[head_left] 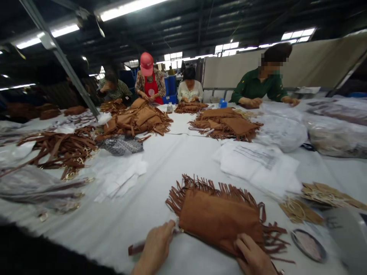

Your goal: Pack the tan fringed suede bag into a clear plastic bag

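A brown fringed bag [220, 217] lies flat on the white-covered table in front of me, its fringe spread along the far edge and the right side. At its near left corner, my left hand [156, 244] is closed on a short brown strap [137, 248] that seems partly wrapped in clear plastic. The strap's end sticks out to the left of that hand. My right hand [254, 254] grips the bag's near edge towards the right, with the fingers on top and the thumb hidden.
Brown straps with gold clasps [65, 149] lie at left. Fringed bags [226, 124] are piled farther back. White bags [255, 164], tan tags [301, 210] and a round dark-rimmed item [308, 244] lie right. Several people work across the table [172, 152], one in a red cap [146, 64].
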Demonstrator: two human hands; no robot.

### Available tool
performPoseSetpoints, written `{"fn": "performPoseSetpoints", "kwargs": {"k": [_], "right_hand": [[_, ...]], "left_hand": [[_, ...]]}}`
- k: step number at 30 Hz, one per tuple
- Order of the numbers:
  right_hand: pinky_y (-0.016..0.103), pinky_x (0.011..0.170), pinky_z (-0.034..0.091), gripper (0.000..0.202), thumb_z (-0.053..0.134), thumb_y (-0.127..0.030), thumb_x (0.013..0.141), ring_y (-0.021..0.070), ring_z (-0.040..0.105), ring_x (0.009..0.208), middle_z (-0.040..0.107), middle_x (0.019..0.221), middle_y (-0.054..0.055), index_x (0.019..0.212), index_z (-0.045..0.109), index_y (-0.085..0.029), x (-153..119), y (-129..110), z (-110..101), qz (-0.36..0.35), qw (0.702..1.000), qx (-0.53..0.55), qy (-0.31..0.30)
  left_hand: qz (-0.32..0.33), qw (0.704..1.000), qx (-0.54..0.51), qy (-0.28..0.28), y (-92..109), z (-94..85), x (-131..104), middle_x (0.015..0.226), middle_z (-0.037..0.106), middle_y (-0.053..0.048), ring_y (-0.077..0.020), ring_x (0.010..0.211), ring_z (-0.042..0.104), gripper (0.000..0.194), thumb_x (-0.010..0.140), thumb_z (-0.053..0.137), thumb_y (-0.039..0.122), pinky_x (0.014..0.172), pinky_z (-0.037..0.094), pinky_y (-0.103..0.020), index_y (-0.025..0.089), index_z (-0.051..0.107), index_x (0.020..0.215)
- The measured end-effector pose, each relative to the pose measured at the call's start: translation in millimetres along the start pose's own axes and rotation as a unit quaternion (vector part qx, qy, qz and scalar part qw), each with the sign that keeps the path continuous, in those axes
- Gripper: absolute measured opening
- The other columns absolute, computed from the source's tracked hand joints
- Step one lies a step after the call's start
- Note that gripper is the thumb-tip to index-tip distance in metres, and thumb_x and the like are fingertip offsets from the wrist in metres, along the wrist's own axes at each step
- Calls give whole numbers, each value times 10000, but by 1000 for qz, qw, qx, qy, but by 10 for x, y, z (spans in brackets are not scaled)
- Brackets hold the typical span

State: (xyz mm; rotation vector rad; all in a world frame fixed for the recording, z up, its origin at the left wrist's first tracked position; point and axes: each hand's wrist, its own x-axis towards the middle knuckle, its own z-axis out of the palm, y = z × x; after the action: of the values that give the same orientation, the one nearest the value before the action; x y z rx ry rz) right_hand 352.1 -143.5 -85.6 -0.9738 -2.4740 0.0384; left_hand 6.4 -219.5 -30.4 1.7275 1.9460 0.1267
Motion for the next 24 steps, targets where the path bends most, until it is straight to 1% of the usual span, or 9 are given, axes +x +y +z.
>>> {"fn": "performPoseSetpoints", "kwargs": {"k": [4, 8, 12, 14, 15, 17, 19, 21, 24], "right_hand": [[329, 754, 520, 268, 430, -25, 723, 226, 590, 903, 558, 985, 79, 900, 470, -222, -50, -100, -63, 19, 999, 33, -26], [331, 729, 501, 231, 428, -31, 739, 220, 567, 862, 535, 934, 64, 872, 452, -219, -64, -127, -93, 23, 997, 66, -40], [328, 712, 489, 208, 432, -40, 734, 216, 557, 823, 532, 886, 51, 836, 454, -220, 11, -140, -139, 35, 994, 88, -58], [325, 717, 488, 207, 437, -42, 722, 216, 560, 826, 539, 882, 49, 823, 468, -221, 31, -136, -150, 40, 993, 92, -58], [323, 723, 489, 210, 440, -42, 716, 216, 563, 832, 546, 886, 50, 822, 478, -220, 33, -132, -152, 41, 993, 94, -54], [315, 729, 493, 218, 448, -46, 704, 214, 571, 840, 559, 900, 50, 826, 498, -220, 21, -125, -148, 44, 994, 97, -40], [310, 723, 492, 214, 456, -55, 696, 212, 574, 831, 565, 898, 47, 821, 502, -222, 1, -124, -137, 54, 993, 99, -27], [310, 710, 486, 199, 461, -65, 692, 211, 570, 812, 560, 883, 42, 807, 491, -224, -18, -129, -119, 66, 993, 101, -17], [320, 715, 473, 188, 468, -73, 699, 217, 560, 816, 548, 886, 46, 813, 478, -223, -37, -129, -79, 72, 992, 103, -14]], "left_hand": [[-22, 997, -76, 10, -93, 67, -244, 998, 672, -24, -201, 943, 625, 308, 861, 425, 229, 793, 410, -273, 266, 444, 1165], [-53, 980, -187, 39, -125, 150, -349, 911, 680, -14, -195, 849, 627, 386, 862, 470, 323, 745, 397, -272, 251, 442, 1240], [-65, 964, -249, 65, -62, 179, -194, 857, 670, -29, -212, 805, 615, 544, 832, 522, 442, 723, 393, -293, 216, 446, 1321], [-66, 954, -283, 79, -29, 188, -59, 862, 658, -31, -213, 802, 602, 534, 792, 568, 416, 741, 395, -305, 213, 502, 1282], [-65, 943, -316, 78, -20, 192, 4, 849, 653, -28, -209, 806, 595, 478, 767, 592, 379, 754, 396, -307, 207, 558, 1212], [-62, 916, -392, 55, -22, 193, 98, 767, 636, -18, -193, 772, 584, 305, 730, 610, 326, 750, 407, -306, 180, 631, 997], [-69, 885, -460, 12, -52, 187, 134, 664, 604, 0, -166, 668, 574, 203, 729, 595, 337, 677, 427, -294, 167, 587, 839], [-78, 862, -501, -28, -94, 178, 124, 663, 608, 5, -144, 595, 575, 237, 729, 589, 376, 601, 435, -274, 172, 525, 833], [-82, 828, -551, -65, -138, 174, 94, 780, 658, -30, -112, 590, 583, 321, 682, 644, 398, 559, 427, -233, 166, 505, 855]]}}
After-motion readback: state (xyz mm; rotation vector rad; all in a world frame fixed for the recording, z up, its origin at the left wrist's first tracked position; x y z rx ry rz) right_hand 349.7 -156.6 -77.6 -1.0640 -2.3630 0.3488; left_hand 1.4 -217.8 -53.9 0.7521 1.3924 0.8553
